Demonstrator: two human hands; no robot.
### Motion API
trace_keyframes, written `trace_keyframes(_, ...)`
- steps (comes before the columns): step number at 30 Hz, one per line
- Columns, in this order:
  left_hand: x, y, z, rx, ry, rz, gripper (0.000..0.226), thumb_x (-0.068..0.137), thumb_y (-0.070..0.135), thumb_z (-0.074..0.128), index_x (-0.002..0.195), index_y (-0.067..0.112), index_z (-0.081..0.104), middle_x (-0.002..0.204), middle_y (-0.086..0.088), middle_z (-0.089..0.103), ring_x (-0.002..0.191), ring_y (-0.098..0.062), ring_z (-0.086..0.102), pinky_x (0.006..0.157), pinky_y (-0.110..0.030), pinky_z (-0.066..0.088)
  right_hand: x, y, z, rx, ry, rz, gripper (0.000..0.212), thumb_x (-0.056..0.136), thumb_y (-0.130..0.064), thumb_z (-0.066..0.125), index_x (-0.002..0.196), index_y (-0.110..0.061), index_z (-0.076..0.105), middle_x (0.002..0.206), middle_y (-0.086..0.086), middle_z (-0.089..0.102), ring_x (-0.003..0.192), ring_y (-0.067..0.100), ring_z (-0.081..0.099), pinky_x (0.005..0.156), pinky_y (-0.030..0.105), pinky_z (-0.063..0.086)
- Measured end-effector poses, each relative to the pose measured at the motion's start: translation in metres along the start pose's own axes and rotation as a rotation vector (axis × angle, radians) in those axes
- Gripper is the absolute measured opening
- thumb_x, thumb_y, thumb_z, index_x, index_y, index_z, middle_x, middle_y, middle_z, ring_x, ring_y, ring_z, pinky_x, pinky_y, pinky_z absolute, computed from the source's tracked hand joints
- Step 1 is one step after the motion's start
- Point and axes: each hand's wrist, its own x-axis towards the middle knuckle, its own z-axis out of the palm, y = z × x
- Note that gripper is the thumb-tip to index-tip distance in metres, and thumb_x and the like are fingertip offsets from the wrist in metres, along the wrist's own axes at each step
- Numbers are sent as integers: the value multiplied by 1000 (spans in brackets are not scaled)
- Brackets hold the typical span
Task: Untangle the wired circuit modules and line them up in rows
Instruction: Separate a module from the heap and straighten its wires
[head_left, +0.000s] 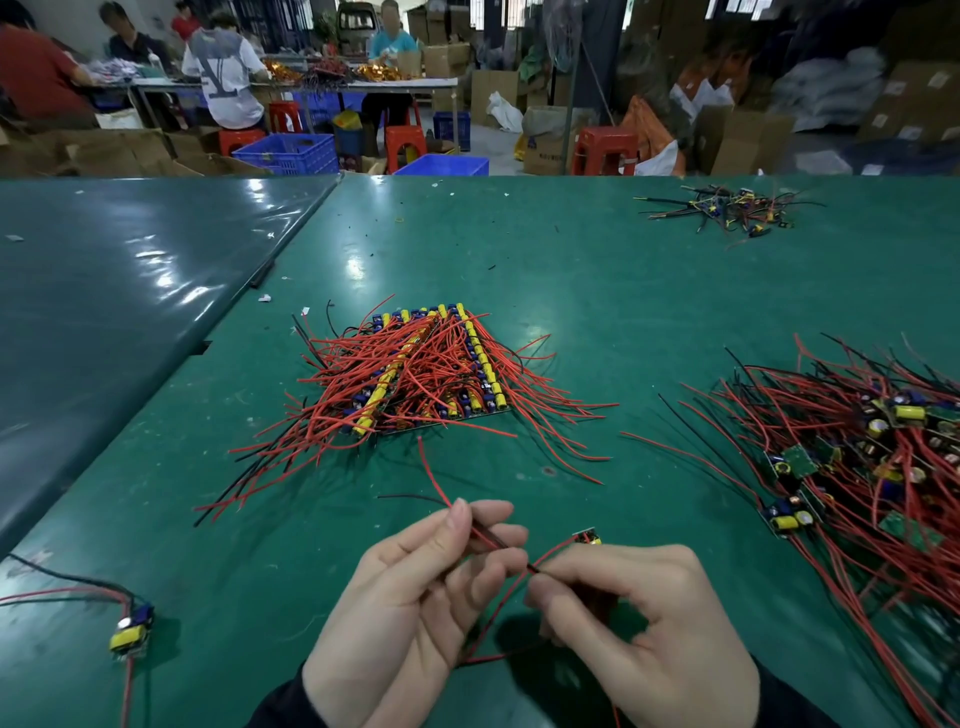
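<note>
Near the front of the green table, my left hand (415, 592) pinches the red and black wires (434, 480) of one small circuit module (588, 537). My right hand (639, 623) pinches the same wires a little to the right, and the module pokes up just beyond its fingers. A block of modules lined up in rows (431, 369), with yellow parts and red wires fanning out, lies in the middle of the table. A tangled heap of modules (862, 457) with red and black wires lies at the right.
A single module (132, 631) with its wires lies at the front left. A small pile of wire scraps and parts (727, 208) sits at the far right. A darker table (114, 291) adjoins on the left. People work at tables beyond, among blue crates and red stools.
</note>
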Motion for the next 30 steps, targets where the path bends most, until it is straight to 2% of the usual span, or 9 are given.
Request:
trace_keyframes(2, 1, -2, -2, 16, -3, 19, 23, 67, 14, 57, 66, -1, 75, 64, -18, 69, 42, -16, 63, 38, -17, 50, 0, 2, 2, -74, 14, -59, 17, 83, -19, 62, 67, -15, 66, 57, -8, 56, 49, 6, 46, 47, 18, 42)
trace_keyframes(8, 4, 12, -9, 67, 29, 179, 24, 71, 14, 55, 73, 3, 77, 67, -11, 69, 45, -6, 60, 42, -12, 49, -3, 6, 3, -132, 29, -83, 17, 83, -21, 64, 67, -18, 66, 58, -8, 53, 50, 8, 43, 46, 21, 41)
trace_keyframes(14, 8, 9, -10, -28, 71, 110, 26, 72, 17, 54, 66, 5, 76, 58, -5, 61, 41, -5, 52, 38, -11, 42, -4, 6, 6, -201, -15, -122, 17, 85, -23, 63, 69, -17, 67, 60, -8, 56, 51, 10, 47, 46, 23, 44)
trace_keyframes(20, 5, 20, -16, -191, 45, 79, 22, 75, 23, 60, 70, 7, 74, 54, 0, 51, 37, -4, 41, 33, -11, 35, -4, 6, 6, -157, -38, -117, 13, 84, -21, 65, 71, -19, 67, 62, -10, 56, 53, 5, 47, 51, 16, 43)
trace_keyframes(22, 4, 22, -17, -228, -18, 37, 15, 65, 20, 79, 67, 8, 69, 53, 2, 46, 37, -5, 39, 32, -14, 35, -5, 7, 6, -182, -52, -109, 13, 84, -23, 64, 72, -20, 67, 63, -11, 57, 54, 5, 48, 51, 19, 45)
trace_keyframes(24, 4, 22, -17, -265, -83, -2, 36, 40, 11, 93, 65, 9, 67, 54, 2, 41, 37, -7, 38, 31, -16, 36, -5, 9, 5, -209, -50, -93, 13, 85, -24, 63, 73, -21, 67, 64, -11, 59, 54, 8, 51, 50, 23, 47)
trace_keyframes(26, 3, 24, -17, -272, -96, -5, 44, 30, 9, 95, 64, 8, 66, 54, 1, 38, 37, -8, 37, 31, -17, 35, -4, 11, 5, -218, -44, -83, 14, 85, -25, 62, 73, -22, 67, 64, -11, 60, 54, 9, 52, 49, 24, 48)
trace_keyframes(28, 2, 26, -17, -235, -146, 22, 40, 36, 12, 94, 63, 9, 64, 52, 1, 36, 38, -8, 36, 31, -17, 34, -4, 12, 4, -221, -46, -87, 14, 86, -25, 61, 74, -22, 67, 65, -10, 61, 54, 10, 53, 50, 25, 48)
trace_keyframes(30, 1, 27, -19, -174, -231, 41, 28, 57, 18, 86, 62, 12, 60, 49, 3, 33, 39, -6, 30, 32, -17, 31, -4, 11, 4, -227, -69, -91, 14, 86, -26, 61, 74, -22, 67, 65, -10, 60, 56, 11, 53, 50, 25, 49)
